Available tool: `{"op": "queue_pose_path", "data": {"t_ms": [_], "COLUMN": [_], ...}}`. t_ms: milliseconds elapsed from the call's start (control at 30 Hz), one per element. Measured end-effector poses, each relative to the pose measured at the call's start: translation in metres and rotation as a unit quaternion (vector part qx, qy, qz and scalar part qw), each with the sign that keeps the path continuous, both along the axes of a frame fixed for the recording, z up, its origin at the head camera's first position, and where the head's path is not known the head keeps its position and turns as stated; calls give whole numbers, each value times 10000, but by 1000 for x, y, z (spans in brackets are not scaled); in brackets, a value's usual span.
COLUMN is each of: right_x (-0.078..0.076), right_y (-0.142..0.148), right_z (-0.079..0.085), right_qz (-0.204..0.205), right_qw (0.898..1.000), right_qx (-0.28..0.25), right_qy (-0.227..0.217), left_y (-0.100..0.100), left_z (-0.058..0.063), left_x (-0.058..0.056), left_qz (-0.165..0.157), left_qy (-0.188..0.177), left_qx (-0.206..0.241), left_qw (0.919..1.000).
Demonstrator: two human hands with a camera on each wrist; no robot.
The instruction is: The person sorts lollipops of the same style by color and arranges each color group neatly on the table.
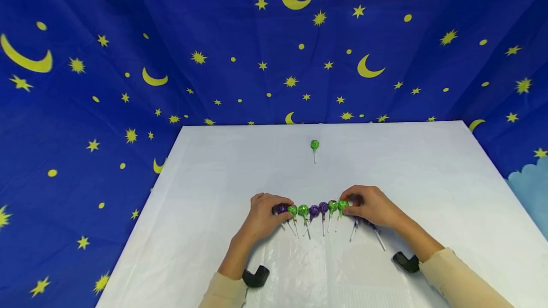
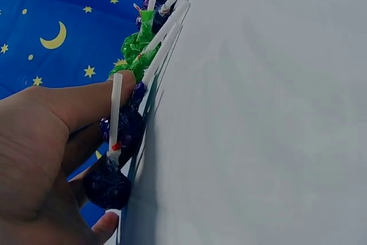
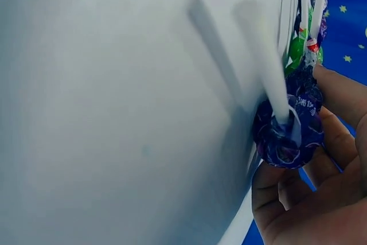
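Beige sleeves [image 1: 462,277] stand nearest, reaching in over the near side of the white worktop [image 1: 231,160], each with a black fitting [image 1: 256,276] close by the wrist. Between the hands lies a row of lollipops [image 1: 314,210], heads roughly in line and sticks pointing mostly to the near edge, well apart from the far edge. Purple and green wrappers run in pairs, as far as can be made out. At the left end, the left hand [image 1: 265,215] has its grip curled round purple lollipops [image 2: 107,187], thumb against a green one next to them. At the right end, the right hand [image 1: 376,207] is likewise curled, its grip holding purple lollipops [image 3: 287,136], with thumb and forefinger tips at the neighbouring green one; the exact number under this palm cannot be confirmed. One single green lollipop [image 1: 315,144] lies apart, near the middle of the far edge, touched by neither hand. Blue cloth [image 1: 239,27] hangs beyond that edge. Finding: the step in hand appears to be steadying and closing up the line from both ends. In my judgement, the next move calls for even, light inward pressure, lest the round heads buckle out of line.
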State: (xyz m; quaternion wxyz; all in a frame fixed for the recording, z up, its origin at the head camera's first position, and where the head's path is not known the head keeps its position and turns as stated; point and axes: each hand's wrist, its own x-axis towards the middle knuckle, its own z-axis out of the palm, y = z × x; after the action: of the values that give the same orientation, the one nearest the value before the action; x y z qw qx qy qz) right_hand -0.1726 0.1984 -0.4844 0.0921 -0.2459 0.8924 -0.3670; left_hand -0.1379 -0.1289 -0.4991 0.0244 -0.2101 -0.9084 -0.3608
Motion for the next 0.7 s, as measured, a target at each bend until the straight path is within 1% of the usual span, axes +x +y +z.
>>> {"op": "queue_pose_path", "data": {"t_ms": [100,233,333,433,600,700], "right_x": [1,0,0,1,0,0], "right_y": [1,2,2,2,3,3], "right_z": [0,-1,-1,-1,-3,-2], "right_qz": [-72,-100,-86,-87,-49,-22], "right_qw": [10000,9999,9999,9999,9999,9999], "right_qx": [-43,-86,-95,-84,-32,-37], "right_qy": [40,43,29,49,97,101], "left_y": [-1,-5,-7,-7,-5,-4], "left_z": [1,4,8,14,26,33], "left_x": [-1,-2,-3,-5,-15,-23], "left_qz": [-64,-127,-94,-39,7,-25], "left_qy": [11,32,-75,-270,-403,-313], "left_qx": [101,371,529,496,457,390], "left_qw": [9999,9992,9985,9984,9981,9987]}}
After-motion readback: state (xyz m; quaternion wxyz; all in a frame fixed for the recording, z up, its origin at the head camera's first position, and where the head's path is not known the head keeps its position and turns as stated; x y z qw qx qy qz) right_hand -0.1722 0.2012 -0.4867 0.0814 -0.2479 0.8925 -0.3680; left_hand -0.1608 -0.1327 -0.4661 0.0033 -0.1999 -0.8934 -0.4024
